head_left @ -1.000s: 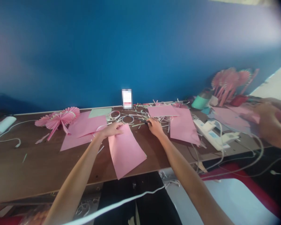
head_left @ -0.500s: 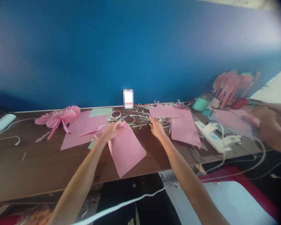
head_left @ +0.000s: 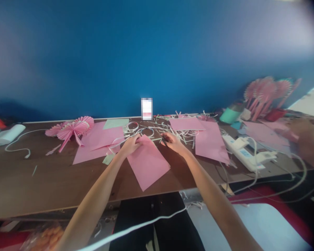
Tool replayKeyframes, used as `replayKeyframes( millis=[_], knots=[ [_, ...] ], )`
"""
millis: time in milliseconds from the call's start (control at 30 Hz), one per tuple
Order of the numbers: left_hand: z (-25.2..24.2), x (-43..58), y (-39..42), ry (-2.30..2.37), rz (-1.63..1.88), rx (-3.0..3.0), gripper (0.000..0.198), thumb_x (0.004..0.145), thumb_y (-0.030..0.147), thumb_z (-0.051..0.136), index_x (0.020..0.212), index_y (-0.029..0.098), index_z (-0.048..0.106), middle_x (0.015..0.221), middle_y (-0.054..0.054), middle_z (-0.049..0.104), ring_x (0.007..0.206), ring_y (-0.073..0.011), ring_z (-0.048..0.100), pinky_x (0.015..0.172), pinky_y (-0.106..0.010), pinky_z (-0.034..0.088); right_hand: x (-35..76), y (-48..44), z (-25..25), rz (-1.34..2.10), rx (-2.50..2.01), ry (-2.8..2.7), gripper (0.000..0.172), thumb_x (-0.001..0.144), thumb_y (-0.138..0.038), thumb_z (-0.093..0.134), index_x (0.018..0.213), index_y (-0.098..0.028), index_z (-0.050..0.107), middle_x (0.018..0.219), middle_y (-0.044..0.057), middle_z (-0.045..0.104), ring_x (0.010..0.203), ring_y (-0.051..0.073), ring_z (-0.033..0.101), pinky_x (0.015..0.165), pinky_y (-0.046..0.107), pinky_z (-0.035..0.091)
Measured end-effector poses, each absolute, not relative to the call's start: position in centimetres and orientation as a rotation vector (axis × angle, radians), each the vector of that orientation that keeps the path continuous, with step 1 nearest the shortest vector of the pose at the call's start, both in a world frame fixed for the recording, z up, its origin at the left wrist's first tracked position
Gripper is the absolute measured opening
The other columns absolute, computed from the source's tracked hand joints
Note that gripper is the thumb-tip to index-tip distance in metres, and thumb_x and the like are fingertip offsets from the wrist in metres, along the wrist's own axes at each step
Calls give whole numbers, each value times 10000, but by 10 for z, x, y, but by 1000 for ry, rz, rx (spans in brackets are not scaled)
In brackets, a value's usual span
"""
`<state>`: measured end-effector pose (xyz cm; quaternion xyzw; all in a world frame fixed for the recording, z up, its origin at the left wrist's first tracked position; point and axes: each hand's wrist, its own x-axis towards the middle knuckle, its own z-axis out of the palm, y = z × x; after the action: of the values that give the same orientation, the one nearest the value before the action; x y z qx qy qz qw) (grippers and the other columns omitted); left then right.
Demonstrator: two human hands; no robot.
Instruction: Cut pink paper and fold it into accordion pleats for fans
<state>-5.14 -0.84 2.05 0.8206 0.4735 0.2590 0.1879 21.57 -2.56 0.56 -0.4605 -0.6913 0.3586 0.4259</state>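
Note:
In the head view my left hand [head_left: 132,144] pinches the upper left edge of a pink paper sheet [head_left: 148,164]. The sheet lies at an angle over the table, its lower corner close to the front edge. Just right of the sheet's top corner, my right hand [head_left: 172,142] is closed around small dark-handled scissors [head_left: 163,140], mostly covered by the fingers. A slim gap separates the scissors from the sheet. Behind both hands lie thin paper strips [head_left: 184,134] and a roll of tape [head_left: 147,131].
More pink sheets [head_left: 211,141] lie on both sides. Folded pink paper fans [head_left: 74,129] sit left, others [head_left: 264,92] stand right. A white power strip [head_left: 242,153] with cables lies right, near another person's blurred hand [head_left: 310,143]. A phone [head_left: 147,109] leans against the blue wall.
My right hand with the scissors has come left, nearer the pink sheet. The whole view has shifted slightly; my left hand keeps its pinch on the sheet.

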Motion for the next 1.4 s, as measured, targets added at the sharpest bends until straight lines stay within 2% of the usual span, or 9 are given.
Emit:
replayKeyframes(
  millis=[100,167,233,300,500,600,800,1133,1400],
  knots=[
    [23,-52,-11,1232,689,2241,238,748,382,564,879,185,535,798,-13,568,703,-172,509,656,-268,380,211,-32,9,1029,-1096,-1721,396,715,-350,659,1078,-215,580,921,30,621,831,162,603,777,298,495],
    [24,-52,-12,1210,721,2177,305,730,351,588,980,182,544,935,-46,598,830,-207,546,744,-296,414,211,-36,12,1115,-1037,-1717,385,729,-344,650,1083,-212,582,924,31,625,848,162,606,793,298,494],
    [25,-52,-11,1215,781,2114,408,719,331,603,1087,172,531,1076,-82,586,993,-243,533,856,-326,408,212,-38,14,1149,-1007,-1742,374,737,-334,645,1086,-210,589,953,40,632,874,170,607,806,306,493],
    [25,-53,-11,1231,813,2071,433,722,327,600,1116,159,536,1115,-96,580,1070,-262,506,917,-354,389,214,-39,16,1131,-1012,-1794,356,739,-327,645,1071,-206,602,985,51,637,899,181,604,809,315,495],
    [19,-58,-11,1312,836,1855,424,725,332,601,1120,187,548,1161,-86,565,1104,-256,496,885,-339,419,222,-38,16,1127,-988,-1948,313,750,-332,639,1034,-204,608,942,33,643,892,178,601,803,309,493],
    [20,-55,-14,1284,856,1802,412,744,347,585,1121,185,548,1145,-83,569,1017,-230,540,809,-309,443,224,-37,14,1128,-965,-1997,319,752,-329,634,1045,-207,614,1011,37,639,929,184,600,844,323,480],
    [32,-44,-20,1064,807,2009,363,828,472,464,905,154,622,789,-29,606,697,-148,516,621,-251,389,222,-36,12,1158,-962,-2039,384,729,-332,654,1086,-196,614,1033,46,653,904,189,615,810,319,495],
    [25,-45,-16,1245,1042,1944,287,883,426,377,829,179,512,665,16,448,592,-112,398,558,-231,305,222,-39,17,1065,-975,-2053,348,742,-317,629,1068,-196,628,987,37,658,888,184,609,777,300,503],
    [28,-44,-18,1166,1085,1982,248,889,386,377,843,180,507,720,8,465,660,-124,428,615,-237,332,226,-34,11,982,-1012,-2076,304,736,-322,632,1014,-201,646,935,27,662,824,176,611,738,292,502]
  ],
)
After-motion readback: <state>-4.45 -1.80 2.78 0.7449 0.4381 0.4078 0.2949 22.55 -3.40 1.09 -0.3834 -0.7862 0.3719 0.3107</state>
